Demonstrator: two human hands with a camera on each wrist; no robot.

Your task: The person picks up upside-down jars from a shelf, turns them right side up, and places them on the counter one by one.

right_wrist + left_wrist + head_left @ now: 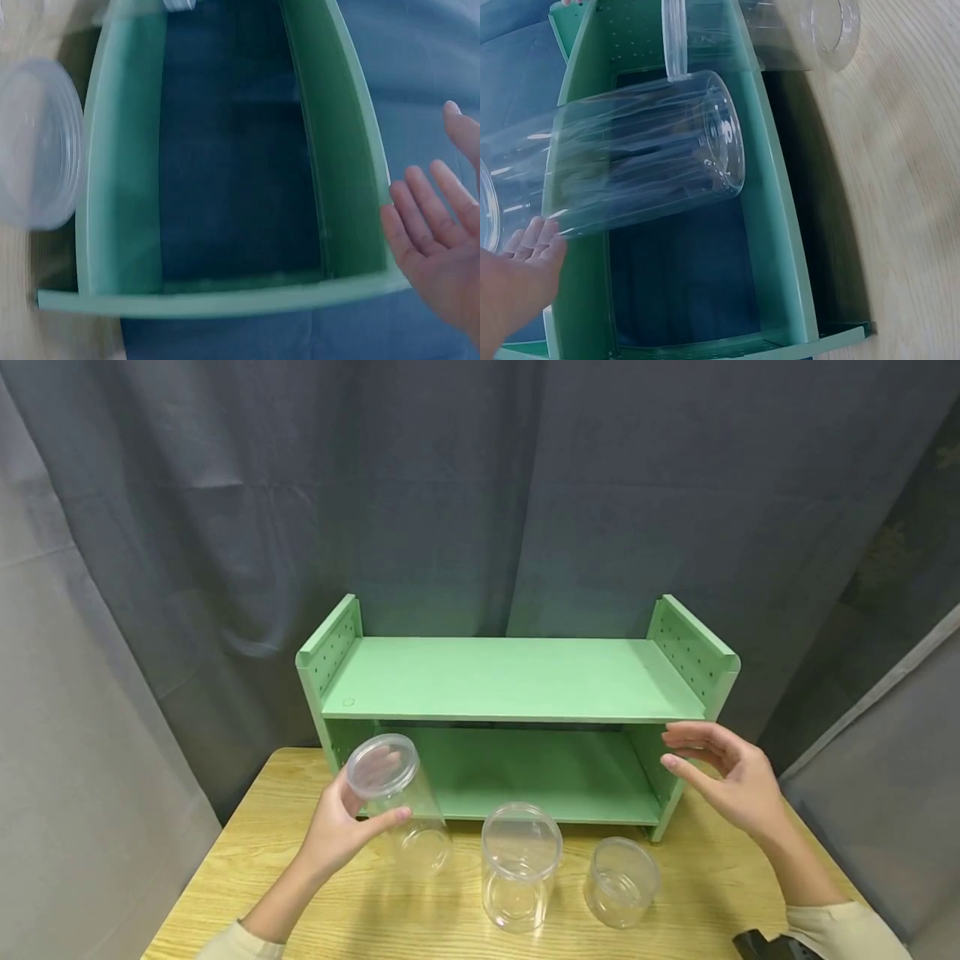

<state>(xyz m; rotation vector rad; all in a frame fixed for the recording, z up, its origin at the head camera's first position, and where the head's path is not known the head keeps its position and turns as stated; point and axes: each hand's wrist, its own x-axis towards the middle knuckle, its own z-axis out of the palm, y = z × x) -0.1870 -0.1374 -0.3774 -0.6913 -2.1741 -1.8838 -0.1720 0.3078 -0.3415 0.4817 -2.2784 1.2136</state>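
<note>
My left hand (341, 822) grips a tall clear plastic jar (420, 827) near its lidded top, thumb in front and fingers seen behind it. The jar leans, its top toward the left, in front of the green shelf (487, 681). In the left wrist view the same jar (645, 154) stretches across the shelf, the hand (521, 281) at its lid end. A medium clear jar (521, 868) and a short clear jar (621, 883) stand on the table. My right hand (731, 781) hovers by the shelf's right end, fingers relaxed, holding nothing; its palm (450, 262) shows in the right wrist view.
The two-level green shelf has raised side panels (693, 647) with small holes. It stands at the back of the wooden table (247, 843). Grey curtains (450, 493) hang behind and at both sides. A black device (772, 946) sits at the right wrist.
</note>
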